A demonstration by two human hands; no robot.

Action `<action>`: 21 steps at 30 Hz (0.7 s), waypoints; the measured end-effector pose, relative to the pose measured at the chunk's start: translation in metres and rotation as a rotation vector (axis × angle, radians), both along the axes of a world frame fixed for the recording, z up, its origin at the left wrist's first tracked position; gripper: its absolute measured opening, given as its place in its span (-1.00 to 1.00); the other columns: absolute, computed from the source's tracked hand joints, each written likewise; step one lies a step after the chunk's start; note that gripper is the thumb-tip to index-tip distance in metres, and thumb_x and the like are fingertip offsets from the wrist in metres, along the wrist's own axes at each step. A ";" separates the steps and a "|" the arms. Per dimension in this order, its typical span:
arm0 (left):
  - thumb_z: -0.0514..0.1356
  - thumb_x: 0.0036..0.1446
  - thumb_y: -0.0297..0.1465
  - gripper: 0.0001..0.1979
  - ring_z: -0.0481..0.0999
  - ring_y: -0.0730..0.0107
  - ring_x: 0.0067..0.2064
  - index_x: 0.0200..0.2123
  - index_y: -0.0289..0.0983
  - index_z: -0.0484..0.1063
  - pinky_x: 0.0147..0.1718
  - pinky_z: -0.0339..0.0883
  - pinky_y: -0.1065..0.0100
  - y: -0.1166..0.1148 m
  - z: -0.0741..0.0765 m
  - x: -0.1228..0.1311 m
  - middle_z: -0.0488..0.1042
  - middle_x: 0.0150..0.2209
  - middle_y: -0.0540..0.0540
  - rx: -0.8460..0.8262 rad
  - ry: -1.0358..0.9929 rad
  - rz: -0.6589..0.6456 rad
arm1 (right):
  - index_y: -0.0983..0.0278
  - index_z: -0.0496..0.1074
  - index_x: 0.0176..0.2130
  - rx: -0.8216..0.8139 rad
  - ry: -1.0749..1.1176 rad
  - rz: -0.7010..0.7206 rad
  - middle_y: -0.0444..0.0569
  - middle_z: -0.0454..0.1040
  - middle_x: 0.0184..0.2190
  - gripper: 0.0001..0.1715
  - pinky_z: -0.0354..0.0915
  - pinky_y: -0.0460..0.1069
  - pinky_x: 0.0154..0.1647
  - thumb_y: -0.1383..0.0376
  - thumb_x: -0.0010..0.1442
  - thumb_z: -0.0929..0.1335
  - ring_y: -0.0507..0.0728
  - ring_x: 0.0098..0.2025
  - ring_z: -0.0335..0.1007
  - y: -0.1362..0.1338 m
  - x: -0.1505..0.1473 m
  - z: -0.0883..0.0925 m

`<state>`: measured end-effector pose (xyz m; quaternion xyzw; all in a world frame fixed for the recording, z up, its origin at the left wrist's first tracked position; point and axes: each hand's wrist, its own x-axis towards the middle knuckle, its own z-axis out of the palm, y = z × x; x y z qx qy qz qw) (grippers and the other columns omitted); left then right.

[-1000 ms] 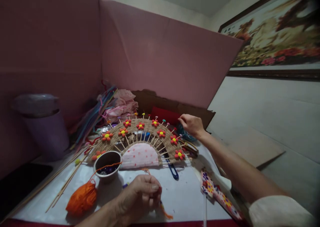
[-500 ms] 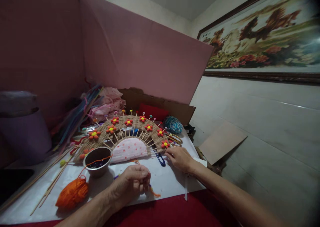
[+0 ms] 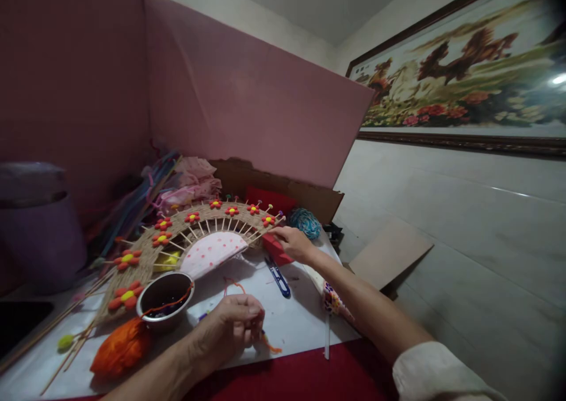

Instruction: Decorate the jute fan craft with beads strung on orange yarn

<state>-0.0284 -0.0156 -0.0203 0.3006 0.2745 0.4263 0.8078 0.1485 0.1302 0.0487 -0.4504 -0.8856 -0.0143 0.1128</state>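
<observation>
My right hand (image 3: 292, 243) pinches the right end of a fan-shaped piece (image 3: 241, 210) woven of twine over thin sticks. Red clay flowers with yellow centres dot its arch, and a white half-round panel (image 3: 214, 252) with red dots fills the inside. That right end is lifted and tilted. Lower down, my left hand (image 3: 241, 323) is closed, fingertips together; what it holds is hidden. A strand of orange yarn (image 3: 270, 347) shows just below it. Blue thread snips (image 3: 278, 277) lie between the hands.
A metal bowl (image 3: 164, 299) with dark contents stands left, with an orange yarn ball (image 3: 121, 348) before it. Behind lie blue yarn (image 3: 305, 223), a red object (image 3: 270, 197) and pink cloth (image 3: 194, 180). A clear stick (image 3: 327, 337) lies at the table's front edge.
My right hand has moved up and slightly left, lifting the fan's right end; the fan has swung left and tilted. The snips are now fully uncovered. My left hand has barely moved.
</observation>
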 end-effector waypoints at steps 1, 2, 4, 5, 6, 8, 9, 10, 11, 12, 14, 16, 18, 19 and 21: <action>0.33 -0.27 -0.42 -0.86 0.33 0.49 -0.57 -0.58 -0.38 0.46 -0.54 0.02 0.47 0.001 -0.001 0.000 0.39 -0.63 -0.06 0.001 0.001 -0.002 | 0.12 0.41 0.01 -0.008 -0.016 0.002 -0.10 0.52 -0.09 -0.60 0.21 -0.11 -0.20 0.31 0.26 0.16 0.09 -0.12 0.42 0.004 -0.003 0.003; 0.33 -0.28 -0.42 -0.85 0.33 0.49 -0.57 -0.58 -0.38 0.46 -0.55 0.01 0.47 0.001 -0.001 0.000 0.39 -0.63 -0.06 0.001 0.002 0.000 | 0.10 0.42 -0.01 -0.017 -0.036 0.002 -0.12 0.52 -0.10 -0.60 0.21 -0.11 -0.22 0.32 0.25 0.17 0.09 -0.13 0.42 0.008 -0.005 0.005; 0.33 -0.29 -0.41 -0.84 0.32 0.49 -0.57 -0.58 -0.38 0.45 -0.56 0.00 0.47 0.002 -0.003 0.000 0.39 -0.63 -0.06 0.004 0.002 0.002 | 0.07 0.44 -0.04 -0.031 -0.084 -0.007 -0.14 0.53 -0.13 -0.61 0.21 -0.10 -0.25 0.34 0.20 0.20 0.10 -0.15 0.43 0.012 -0.006 0.007; 0.33 -0.29 -0.40 -0.83 0.32 0.49 -0.58 -0.58 -0.38 0.45 -0.56 0.00 0.47 0.002 -0.004 0.000 0.39 -0.63 -0.06 0.008 0.002 0.001 | 0.08 0.46 -0.06 -0.034 -0.111 -0.018 -0.14 0.54 -0.15 -0.61 0.20 -0.10 -0.26 0.36 0.18 0.21 0.11 -0.17 0.43 0.012 -0.005 0.008; 0.32 -0.28 -0.40 -0.83 0.33 0.49 -0.58 -0.58 -0.38 0.45 -0.56 0.00 0.46 0.003 -0.004 0.000 0.39 -0.63 -0.06 0.014 0.002 0.000 | 0.09 0.47 -0.08 -0.034 -0.138 -0.032 -0.12 0.55 -0.17 -0.61 0.20 -0.09 -0.27 0.37 0.16 0.22 0.12 -0.18 0.43 0.012 -0.003 0.008; 0.31 -0.26 -0.40 -0.84 0.33 0.48 -0.58 -0.58 -0.38 0.44 -0.56 0.01 0.46 0.002 -0.005 0.001 0.39 -0.64 -0.05 0.027 -0.003 0.000 | 0.14 0.48 -0.13 -0.026 -0.191 -0.062 -0.08 0.55 -0.22 -0.63 0.20 -0.07 -0.29 0.39 0.14 0.22 0.14 -0.20 0.43 0.009 0.003 0.006; 0.31 -0.26 -0.40 -0.85 0.34 0.48 -0.58 -0.58 -0.38 0.44 -0.56 0.02 0.45 0.002 -0.005 0.001 0.39 -0.64 -0.05 0.032 -0.005 0.001 | 0.16 0.48 -0.15 -0.020 -0.218 -0.070 -0.06 0.55 -0.24 -0.64 0.20 -0.06 -0.29 0.39 0.13 0.22 0.14 -0.20 0.43 0.007 0.006 0.005; 0.31 -0.25 -0.40 -0.85 0.34 0.48 -0.58 -0.58 -0.38 0.44 -0.55 0.03 0.45 0.002 -0.005 0.001 0.39 -0.64 -0.05 0.035 -0.008 0.002 | 0.18 0.48 -0.17 -0.014 -0.245 -0.070 -0.04 0.54 -0.24 -0.67 0.20 -0.05 -0.28 0.38 0.13 0.22 0.15 -0.19 0.42 0.004 0.010 0.003; 0.31 -0.25 -0.41 -0.85 0.34 0.48 -0.58 -0.58 -0.38 0.44 -0.55 0.03 0.45 0.002 -0.005 0.001 0.39 -0.64 -0.05 0.036 -0.012 0.002 | 0.20 0.48 -0.17 -0.009 -0.271 -0.062 -0.01 0.53 -0.22 -0.69 0.21 -0.04 -0.26 0.37 0.12 0.24 0.16 -0.17 0.41 0.001 0.014 0.001; 0.31 -0.25 -0.41 -0.85 0.34 0.48 -0.59 -0.58 -0.38 0.44 -0.55 0.03 0.45 0.001 -0.005 0.001 0.39 -0.64 -0.05 0.038 -0.013 0.001 | 0.23 0.47 -0.18 -0.004 -0.297 -0.046 0.03 0.51 -0.20 -0.71 0.21 -0.03 -0.25 0.36 0.10 0.26 0.18 -0.15 0.40 -0.003 0.018 -0.002; 0.31 -0.26 -0.42 -0.86 0.33 0.49 -0.60 -0.59 -0.38 0.44 -0.55 0.04 0.44 0.001 -0.005 0.001 0.39 -0.64 -0.05 0.041 -0.017 -0.002 | 0.27 0.45 -0.17 0.003 -0.345 -0.004 0.09 0.47 -0.14 -0.70 0.22 -0.02 -0.21 0.35 0.04 0.31 0.20 -0.11 0.36 -0.008 0.023 -0.008; 0.31 -0.27 -0.42 -0.86 0.31 0.51 -0.60 -0.59 -0.38 0.44 -0.54 0.04 0.45 0.001 -0.004 0.001 0.39 -0.64 -0.04 0.037 -0.018 -0.001 | 0.31 0.44 -0.16 0.015 -0.373 0.024 0.12 0.45 -0.12 -0.67 0.22 -0.01 -0.18 0.37 0.01 0.33 0.22 -0.08 0.33 -0.012 0.024 -0.015; 0.31 -0.27 -0.43 -0.86 0.32 0.52 -0.59 -0.59 -0.38 0.44 -0.54 0.04 0.46 0.001 -0.003 0.001 0.38 -0.64 -0.04 0.027 -0.013 0.001 | 0.33 0.43 -0.15 0.035 -0.379 0.020 0.15 0.44 -0.12 -0.70 0.22 0.00 -0.15 0.37 0.06 0.30 0.23 -0.07 0.32 -0.012 0.022 -0.022; 0.31 -0.27 -0.43 -0.87 0.32 0.51 -0.58 -0.59 -0.38 0.44 -0.54 0.03 0.46 0.001 -0.002 0.001 0.38 -0.63 -0.04 0.025 -0.010 0.001 | 0.34 0.43 -0.16 0.045 -0.375 0.008 0.17 0.44 -0.13 -0.72 0.22 0.01 -0.15 0.37 0.10 0.28 0.23 -0.07 0.32 -0.012 0.019 -0.025; 0.31 -0.27 -0.42 -0.86 0.34 0.50 -0.57 -0.59 -0.37 0.44 -0.54 0.02 0.46 0.001 -0.002 0.001 0.38 -0.63 -0.04 0.025 -0.008 0.000 | 0.35 0.44 -0.17 0.056 -0.362 -0.028 0.18 0.46 -0.15 -0.75 0.21 0.01 -0.16 0.36 0.14 0.26 0.23 -0.08 0.34 -0.008 0.015 -0.030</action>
